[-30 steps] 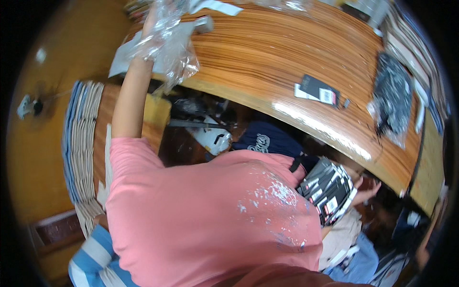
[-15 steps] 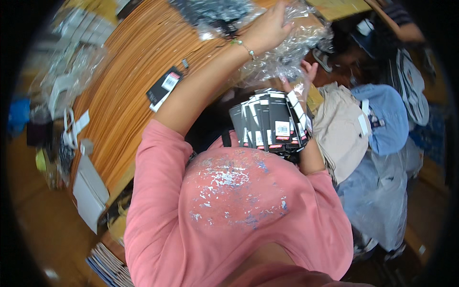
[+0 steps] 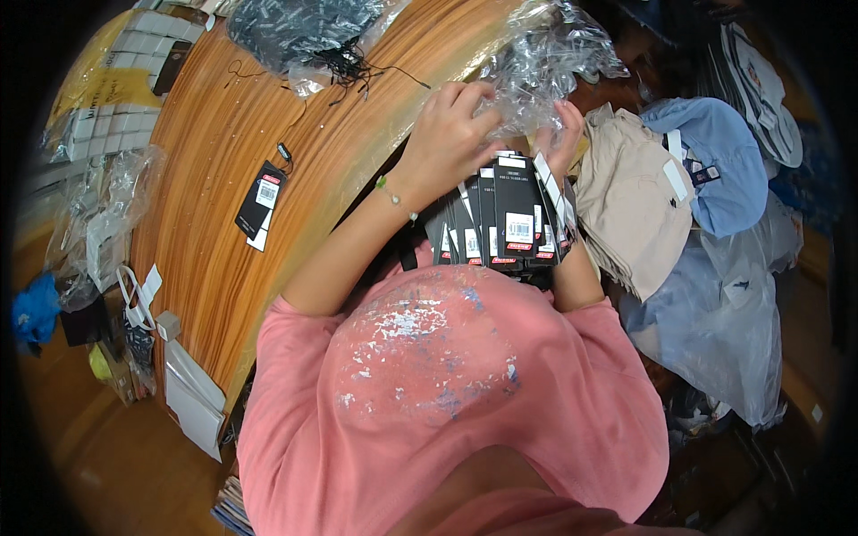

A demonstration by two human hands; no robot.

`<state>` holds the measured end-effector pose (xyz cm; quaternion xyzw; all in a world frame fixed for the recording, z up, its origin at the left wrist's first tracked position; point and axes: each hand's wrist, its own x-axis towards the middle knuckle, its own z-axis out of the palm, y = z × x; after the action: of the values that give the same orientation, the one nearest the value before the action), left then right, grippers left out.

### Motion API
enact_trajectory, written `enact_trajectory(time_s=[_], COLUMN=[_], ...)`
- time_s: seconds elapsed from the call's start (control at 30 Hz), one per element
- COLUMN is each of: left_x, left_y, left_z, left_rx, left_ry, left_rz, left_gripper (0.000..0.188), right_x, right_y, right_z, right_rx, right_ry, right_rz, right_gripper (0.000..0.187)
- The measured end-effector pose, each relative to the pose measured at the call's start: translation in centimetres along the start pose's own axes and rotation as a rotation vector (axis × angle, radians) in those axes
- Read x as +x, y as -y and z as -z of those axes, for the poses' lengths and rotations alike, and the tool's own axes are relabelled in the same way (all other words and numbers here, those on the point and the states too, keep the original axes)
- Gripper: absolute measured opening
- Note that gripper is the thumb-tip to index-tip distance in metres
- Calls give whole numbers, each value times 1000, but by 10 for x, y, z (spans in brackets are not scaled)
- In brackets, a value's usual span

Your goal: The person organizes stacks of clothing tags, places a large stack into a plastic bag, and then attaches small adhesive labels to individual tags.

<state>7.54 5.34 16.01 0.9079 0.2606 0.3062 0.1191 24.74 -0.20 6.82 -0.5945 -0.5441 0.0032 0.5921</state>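
Observation:
A crumpled clear plastic bag lies at the table's edge in front of me. My left hand, bracelet at the wrist, has its fingers curled against the near end of the bag. On the other side of that end, my right hand pinches the plastic, its palm partly hidden. Just below the hands, against my body, a thick bunch of black hang tags with white barcode labels fans out by my right wrist. How the bunch is held up is hidden.
On the wooden table lie a loose black tag and a bag of dark stringed items. Beige caps and a blue cap are stacked at right, above a large plastic bag. White boxes stand at far left.
My left hand has come back from far over the plastic bag to its near end, close to my right hand, and its fingers have curled. The whole view has shifted.

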Motion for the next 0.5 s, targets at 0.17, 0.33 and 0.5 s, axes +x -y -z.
enact_trajectory(time_s=[0.17,0.33,0.5], left_x=[17,15,12], left_y=[5,3,19], left_z=[-4,-29,-43], left_rx=[-564,-220,-390], left_ry=[49,400,10], left_rz=[343,340,225], left_gripper=[25,30,20], right_x=[-6,-6,-15], right_y=[-18,-25,-41], right_z=[15,27,27], right_rx=[18,-40,-155], right_ry=[-42,-27,-58], right_rz=[-63,-24,-185], right_gripper=[27,18,13])
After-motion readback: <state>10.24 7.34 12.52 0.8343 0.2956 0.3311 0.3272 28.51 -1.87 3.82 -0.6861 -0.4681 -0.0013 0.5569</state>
